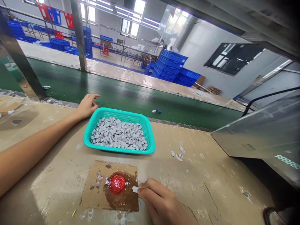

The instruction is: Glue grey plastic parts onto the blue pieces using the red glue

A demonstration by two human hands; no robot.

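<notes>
Between thumb and forefinger, my right hand (158,200) pinches a small grey plastic piece (135,189) at the right edge of a wet cardboard sheet (93,197). A round red cap-like thing (117,183), glossy with liquid, sits on that cardboard, just left of the pinched piece. My left hand (87,105) reaches past the far left corner of a turquoise basket (151,140), over the near edge of the green conveyor belt (112,100). Its fingers are apart and hold nothing I can see. Many grey plastic pieces (119,134) fill the basket.
A few loose grey pieces (180,155) lie right of the basket. Small blue-and-white items (157,111) rest on the belt. A metal post (23,59) rises at left, and a metal panel (257,125) stands at right. Blue crates (168,65) are stacked beyond the belt.
</notes>
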